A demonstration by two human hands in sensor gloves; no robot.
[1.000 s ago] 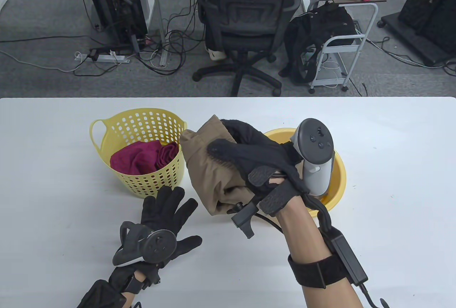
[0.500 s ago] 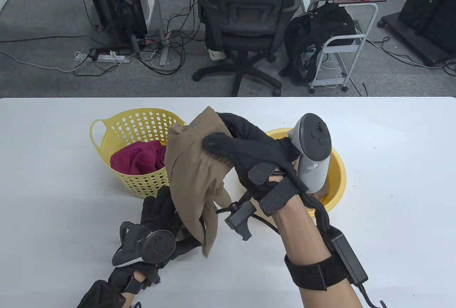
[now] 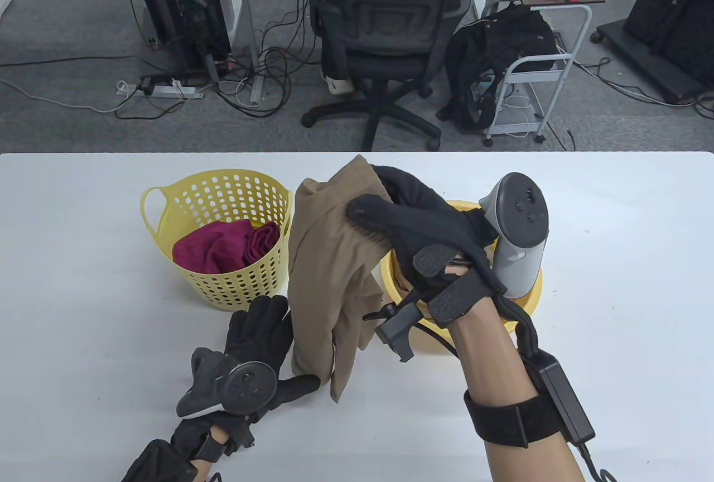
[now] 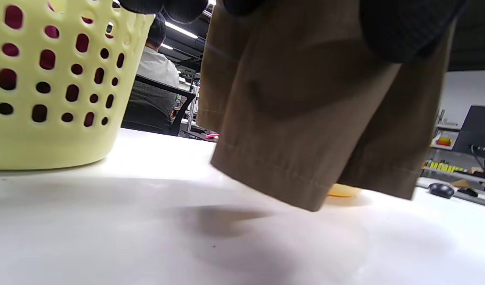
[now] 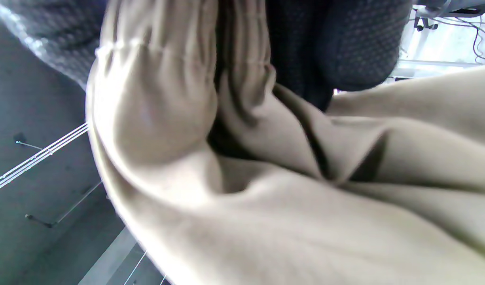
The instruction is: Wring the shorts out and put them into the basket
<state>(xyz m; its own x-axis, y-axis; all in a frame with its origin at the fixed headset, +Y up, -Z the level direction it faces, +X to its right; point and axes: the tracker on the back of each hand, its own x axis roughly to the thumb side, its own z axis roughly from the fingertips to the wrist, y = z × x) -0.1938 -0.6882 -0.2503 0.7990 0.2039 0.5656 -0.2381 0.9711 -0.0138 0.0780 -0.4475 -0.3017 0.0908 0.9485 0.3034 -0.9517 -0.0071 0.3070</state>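
Note:
The tan shorts (image 3: 329, 270) hang full length from my right hand (image 3: 369, 198), which grips their waistband above the table between basket and basin. In the right wrist view the bunched waistband (image 5: 266, 190) fills the frame under my gloved fingers (image 5: 337, 39). My left hand (image 3: 277, 345) lies low by the hem, fingers straight and thumb stretched toward the cloth, gripping nothing. The left wrist view shows the hem (image 4: 305, 158) just above the tabletop. The yellow perforated basket (image 3: 223, 183) stands to the left and holds a maroon cloth (image 3: 223, 245).
A yellow basin (image 3: 527, 292) sits under my right wrist, right of the shorts. The white table (image 3: 613, 281) extends on both sides. Beyond its far edge are an office chair (image 3: 385, 30), a cart (image 3: 535, 69) and floor cables.
The shorts have dropped from a bundle to hanging full length. My right hand rose and moved right with them. My left hand stayed low, with the hem now by its fingers.

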